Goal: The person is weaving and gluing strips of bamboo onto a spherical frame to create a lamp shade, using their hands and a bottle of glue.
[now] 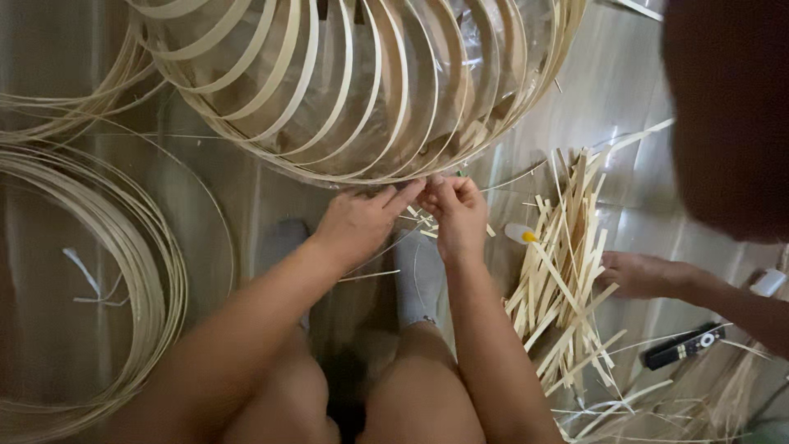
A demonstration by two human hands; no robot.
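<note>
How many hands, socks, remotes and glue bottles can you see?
Hands: 3, the left hand, the right hand and another person's hand
Grey socks: 2
Black remote: 1
Glue bottle: 1
Total: 7

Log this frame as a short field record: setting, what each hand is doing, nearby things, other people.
setting: person seated on a glossy floor, head camera looking down
left hand: fingers pinched at the lower rim of a ribbed bamboo-strip frame
right hand: pinched at the same spot, touching the left
grasp detail: too small to tell what the fingertips hold
nearby: coiled thin strips at left; pile of short cut strips at right; small bottle with yellow tip; black remote
other people: a second person's hand resting by the pile
</note>
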